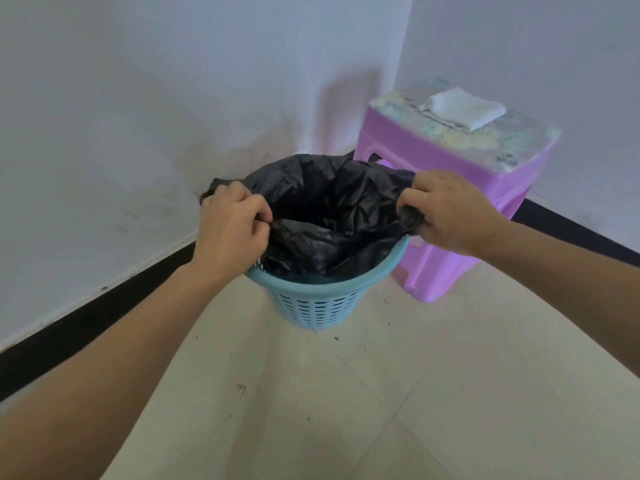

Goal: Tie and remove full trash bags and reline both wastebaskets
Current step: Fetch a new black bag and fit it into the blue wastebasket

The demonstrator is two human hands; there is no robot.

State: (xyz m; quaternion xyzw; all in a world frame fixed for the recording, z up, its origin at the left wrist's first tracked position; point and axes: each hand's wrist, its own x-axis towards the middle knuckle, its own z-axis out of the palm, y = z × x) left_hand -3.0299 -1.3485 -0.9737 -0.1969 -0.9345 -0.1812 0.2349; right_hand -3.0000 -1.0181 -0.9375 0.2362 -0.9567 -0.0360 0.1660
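Note:
A light blue perforated wastebasket [320,306] stands on the tiled floor in the corner of the room. A black trash bag [329,206] sits in it, its mouth spread wide above the rim. My left hand [230,223] grips the bag's left edge with curled fingers. On the opposite side my right hand [450,213] holds a bunched piece of the bag's right edge. Inside, the bag looks dark and crumpled; its contents cannot be made out.
A purple plastic stool [460,216] stands right behind the basket, with a folded white cloth [464,107] on top. White walls with a black baseboard [104,306] meet in the corner. Pale tiled floor [381,393] stretches toward me.

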